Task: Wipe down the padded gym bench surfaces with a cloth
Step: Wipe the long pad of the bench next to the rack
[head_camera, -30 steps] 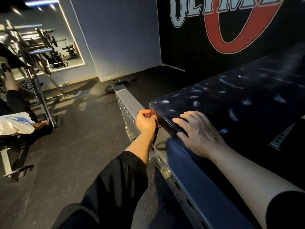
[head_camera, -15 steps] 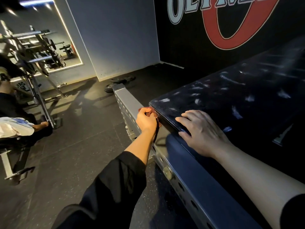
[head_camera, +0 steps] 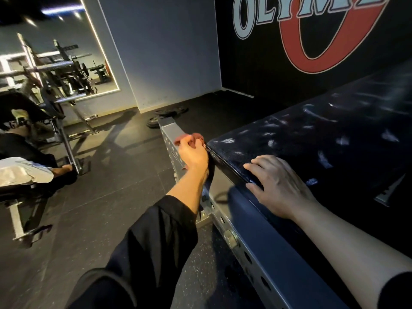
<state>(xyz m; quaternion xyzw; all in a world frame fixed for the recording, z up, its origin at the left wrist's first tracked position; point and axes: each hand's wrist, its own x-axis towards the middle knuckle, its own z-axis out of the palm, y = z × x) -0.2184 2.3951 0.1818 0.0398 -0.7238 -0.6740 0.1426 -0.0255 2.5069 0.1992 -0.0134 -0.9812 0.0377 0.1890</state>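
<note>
A dark, glossy padded bench (head_camera: 312,139) fills the right half of the head view, its top streaked with wet marks. My left hand (head_camera: 192,153) grips a small reddish cloth (head_camera: 194,137) at the pad's near-left corner, against its end face. My right hand (head_camera: 276,186) rests flat on the pad's near edge, fingers straight and spread. Most of the cloth is hidden inside my left fist.
A grey perforated steel frame (head_camera: 249,253) runs under the pad toward me and out past its end (head_camera: 171,139). Weight plates (head_camera: 165,115) lie on the dark rubber floor beyond. At left, a person (head_camera: 24,172) sits by a barbell rack (head_camera: 58,85).
My left hand with the cloth has slid up along the pad's end corner, and more of the cloth shows above my fingers. My right hand has stayed in place.
</note>
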